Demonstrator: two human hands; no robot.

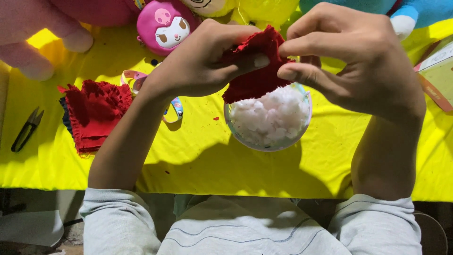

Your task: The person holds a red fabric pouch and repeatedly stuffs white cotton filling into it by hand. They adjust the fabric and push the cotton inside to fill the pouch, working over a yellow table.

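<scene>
Two hands meet above the yellow-covered bench (198,160), both working one small red fabric piece (257,71). The left hand (198,61) pinches the cloth between thumb and curled fingers, and the right hand (358,61) pinches its other edge with thumb and forefinger pressed together. The fabric hangs directly over a clear bowl (302,130) of white stuffing (271,118), its lower corner seeming to touch the fluff. To the left on the bench lies a stack of red fabric pieces (96,111), a patterned measuring tape (175,106) curling beside it, and black thread snips (26,130) near the edge. Plush toys line the far side, among them a pink doll-faced one (167,23). As I judge it, the frayed edge could shed threads into the stuffing, or a tug from either pinch could pull the weave apart; a dropped wrist might also tip the bowl, since it sits right beneath the hands
</scene>
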